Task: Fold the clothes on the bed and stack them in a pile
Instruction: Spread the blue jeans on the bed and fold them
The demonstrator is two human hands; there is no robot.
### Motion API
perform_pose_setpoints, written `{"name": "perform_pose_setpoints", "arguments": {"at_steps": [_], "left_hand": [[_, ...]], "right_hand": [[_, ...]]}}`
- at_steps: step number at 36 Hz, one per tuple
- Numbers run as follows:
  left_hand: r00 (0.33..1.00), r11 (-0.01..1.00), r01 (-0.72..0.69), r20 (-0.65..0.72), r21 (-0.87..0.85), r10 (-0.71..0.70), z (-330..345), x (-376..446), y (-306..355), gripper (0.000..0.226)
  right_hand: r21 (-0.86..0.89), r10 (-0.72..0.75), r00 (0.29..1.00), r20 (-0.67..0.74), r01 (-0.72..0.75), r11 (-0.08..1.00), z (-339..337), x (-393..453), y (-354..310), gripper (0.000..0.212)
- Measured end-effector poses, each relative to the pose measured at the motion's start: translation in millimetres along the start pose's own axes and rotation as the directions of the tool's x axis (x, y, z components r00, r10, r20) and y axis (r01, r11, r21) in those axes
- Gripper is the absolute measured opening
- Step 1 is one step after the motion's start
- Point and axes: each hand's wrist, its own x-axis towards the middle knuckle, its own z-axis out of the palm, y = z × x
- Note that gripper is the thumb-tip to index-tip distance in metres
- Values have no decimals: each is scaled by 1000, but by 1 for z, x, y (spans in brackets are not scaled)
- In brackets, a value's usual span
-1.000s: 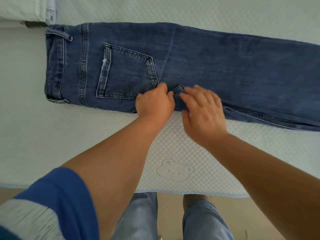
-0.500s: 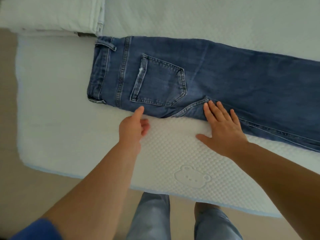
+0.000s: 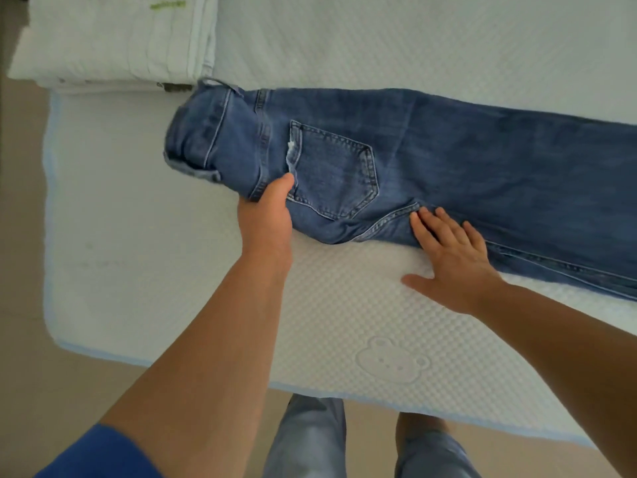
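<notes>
My jeans (image 3: pixel 431 160) lie flat across the bed (image 3: pixel 138 236), the waist near the left edge and the legs running off to the right. My left hand (image 3: pixel 267 212) pinches the near side of the waist part, thumb on top by the back pocket, and the cloth there is bunched up a bit. My right hand (image 3: pixel 451 257) is spread out flat, fingers pressing the near edge of the jeans at the crotch seam. I think I am about to fold the waist end over toward the legs, so I need to lift it and keep the right hand holding the rest down. A pile of white folded things (image 3: pixel 113 39) sits at the far left corner, just beside the waist
</notes>
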Motion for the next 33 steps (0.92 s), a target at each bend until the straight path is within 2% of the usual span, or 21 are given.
{"name": "perform_pose_setpoints", "arguments": {"at_steps": [1,2,3,5,7,8,10,12,15,18,21,26,30,31,33], "left_hand": [[991,979,-136,22,153,134,4,-5,1,30],[959,916,-285,87,283,271,9,-11,2,34],[900,823,-437,184,363,396,14,-19,1,36],[725,601,-688,417,405,548,27,-34,-7,36],[577,374,-816,648,440,498,41,-44,-23,47],[543,264,-840,737,474,403,45,-46,-34,53],[557,54,-829,813,557,167,48,-51,-59,61],[585,-82,-808,811,584,16,47,-50,-82,66],[603,-97,-792,797,603,27,48,-43,-93,67],[585,-78,-807,811,585,26,47,-40,-92,65],[565,-64,-823,825,565,24,44,-44,-90,63],[578,-162,-803,816,574,27,56,-64,-95,66],[501,-71,-858,859,509,107,78,-83,-101,47],[497,-47,-863,862,503,104,82,-85,-103,44],[532,-3,-846,844,533,76,86,-89,-105,40]], "right_hand": [[3,-3,1000,-1,3,1000,0,0,-1,94],[7,-5,1000,-2,5,1000,-1,-1,-2,94],[13,-5,1000,-4,6,1000,-1,-1,-2,93],[23,-11,1000,-13,11,1000,-2,-1,-3,93],[31,-12,1000,-29,13,999,-2,-2,-3,92],[33,-12,999,-37,13,999,-2,-2,-3,89],[58,-10,999,-35,12,998,-2,-4,-2,77],[105,-27,998,-51,32,994,-2,-7,-1,66],[102,-57,987,-150,72,992,-4,-12,3,62],[110,-62,950,-305,100,989,-5,-29,12,49],[147,7,911,-412,59,987,0,-57,30,49],[209,211,887,-411,-134,969,11,-94,66,40],[233,262,888,-377,-183,955,15,-103,88,35],[243,265,888,-376,-181,953,16,-104,92,34],[280,266,886,-379,-164,946,18,-104,97,31]]}}
